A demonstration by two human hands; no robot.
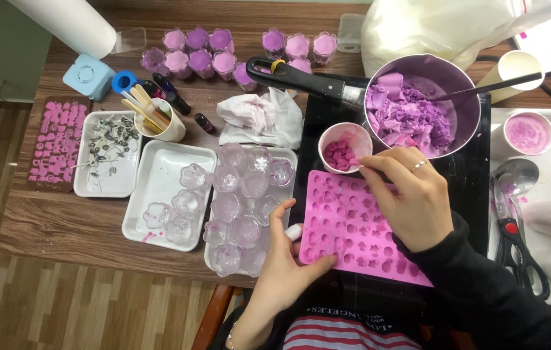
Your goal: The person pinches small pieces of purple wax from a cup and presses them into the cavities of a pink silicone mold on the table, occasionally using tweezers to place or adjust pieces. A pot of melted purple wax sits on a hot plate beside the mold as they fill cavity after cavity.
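On the wooden counter (61, 220) a steel pot (467, 84) holds lumps of purple wax. In front of it lies the pink silicone mould (353, 227), on a dark mat at the counter's near edge. The left hand (285, 266) pins the mould's near-left corner, fingers spread flat. The right hand (411, 194) pinches narrowly at the small white cup (343, 146) of pink wax shapes. The step looks like demoulding; next calls for flexing the mould.

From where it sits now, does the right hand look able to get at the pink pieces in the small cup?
Probably yes. The right hand has its fingertips at the rim of the small cup, which stands open-topped beside the pink silicone mold, and nothing covers the pink pieces.
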